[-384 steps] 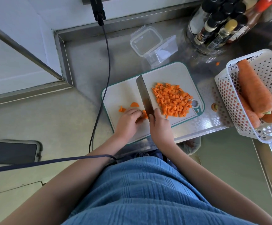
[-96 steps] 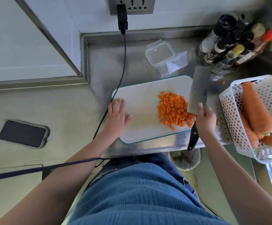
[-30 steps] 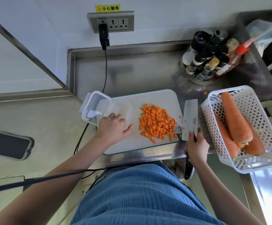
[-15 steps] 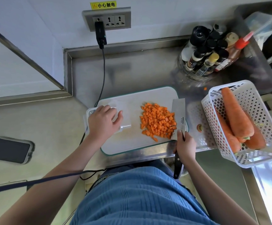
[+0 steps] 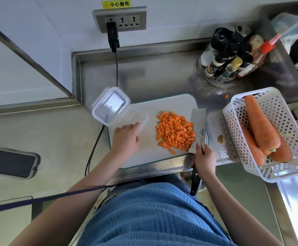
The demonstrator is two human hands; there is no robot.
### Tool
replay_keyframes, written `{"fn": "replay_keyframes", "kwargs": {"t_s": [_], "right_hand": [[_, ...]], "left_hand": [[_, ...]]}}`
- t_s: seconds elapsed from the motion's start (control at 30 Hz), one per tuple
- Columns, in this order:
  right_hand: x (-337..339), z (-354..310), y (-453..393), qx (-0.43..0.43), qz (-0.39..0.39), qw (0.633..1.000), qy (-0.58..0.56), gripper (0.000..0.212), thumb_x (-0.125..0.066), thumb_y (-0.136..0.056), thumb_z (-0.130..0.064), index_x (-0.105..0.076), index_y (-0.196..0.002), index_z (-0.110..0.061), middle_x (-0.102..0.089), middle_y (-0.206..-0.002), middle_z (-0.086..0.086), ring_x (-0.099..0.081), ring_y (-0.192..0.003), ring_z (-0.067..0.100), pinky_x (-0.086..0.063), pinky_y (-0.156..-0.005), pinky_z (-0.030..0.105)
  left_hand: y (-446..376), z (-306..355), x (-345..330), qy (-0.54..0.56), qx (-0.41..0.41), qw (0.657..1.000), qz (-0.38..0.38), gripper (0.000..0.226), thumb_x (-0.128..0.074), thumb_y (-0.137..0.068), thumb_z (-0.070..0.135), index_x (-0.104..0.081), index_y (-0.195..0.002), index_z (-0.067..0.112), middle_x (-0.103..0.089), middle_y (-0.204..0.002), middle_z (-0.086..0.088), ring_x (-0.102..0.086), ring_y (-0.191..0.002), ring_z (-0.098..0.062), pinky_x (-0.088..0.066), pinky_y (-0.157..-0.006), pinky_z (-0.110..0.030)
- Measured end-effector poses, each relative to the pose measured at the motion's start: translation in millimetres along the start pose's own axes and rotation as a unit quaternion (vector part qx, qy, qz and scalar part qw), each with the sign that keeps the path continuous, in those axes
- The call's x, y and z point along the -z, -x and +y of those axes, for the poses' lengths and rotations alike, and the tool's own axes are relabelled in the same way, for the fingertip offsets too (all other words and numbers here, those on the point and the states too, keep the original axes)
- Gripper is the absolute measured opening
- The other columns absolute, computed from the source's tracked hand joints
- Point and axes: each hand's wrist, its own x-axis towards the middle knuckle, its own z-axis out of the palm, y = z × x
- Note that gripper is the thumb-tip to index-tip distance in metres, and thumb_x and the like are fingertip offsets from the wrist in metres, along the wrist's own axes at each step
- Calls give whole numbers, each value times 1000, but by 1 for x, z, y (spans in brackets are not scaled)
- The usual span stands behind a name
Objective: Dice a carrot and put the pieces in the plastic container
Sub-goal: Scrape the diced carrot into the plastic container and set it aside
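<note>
Steel counter, three whole carrots

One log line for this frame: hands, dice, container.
left hand: holds plastic container | right hand: grips cleaver | carrot dice: piled on cutting board

Left hand holds plastic container; right hand grips cleaver beside diced carrot.
</note>
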Motion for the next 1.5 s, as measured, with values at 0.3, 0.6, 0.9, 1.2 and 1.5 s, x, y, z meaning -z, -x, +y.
{"fn": "replay_keyframes", "kwargs": {"t_s": [0.3,0.6,0.9,1.2,1.5], "right_hand": [[-1,-1,3,-10,0,1000,1,40,-41,-102,-31,-52,-83,3,-49,-56,5,-46,-44,11,-30,-37,18],[-5,0,8,-22,-12,999,-39,39,-39,-102,-32,-49,-82,0,-55,-51,7,-52,-33,12,-42,-36,22],[-20,2,7,-33,47,998,-18,43,-38,-100,-39,-45,-68,-11,-56,-65,13,-59,-65,36,-49,-61,44],[-34,3,7,-28,50,998,-33,50,-27,-102,-41,-60,-79,-11,-65,-69,11,-63,-67,27,-50,-64,41],[-33,-4,10,28,59,998,-22,42,-30,-103,-34,-52,-74,-15,-56,-61,3,-55,-58,22,-44,-58,40]], "left_hand": [[0,-13,-5,-25,-83,995,48,32,-64,-76,26,-58,-99,5,-58,-92,-11,-55,-81,-31,-47,-61,-37],[-24,-4,6,29,-117,968,219,34,-47,-91,16,-59,-121,5,-60,-110,-9,-50,-105,-27,-46,-89,-39],[-30,70,-59,47,-265,963,12,78,-38,-90,57,-15,-150,11,-11,-156,-15,-4,-144,-30,-11,-116,-47],[-52,111,-89,26,-212,976,46,72,-32,-91,56,-28,-147,10,-30,-150,-17,-22,-140,-33,-14,-114,-52],[-66,126,-87,151,-235,948,149,22,-53,-91,25,-57,-101,6,-57,-105,-11,-49,-103,-28,-42,-91,-37]]}}
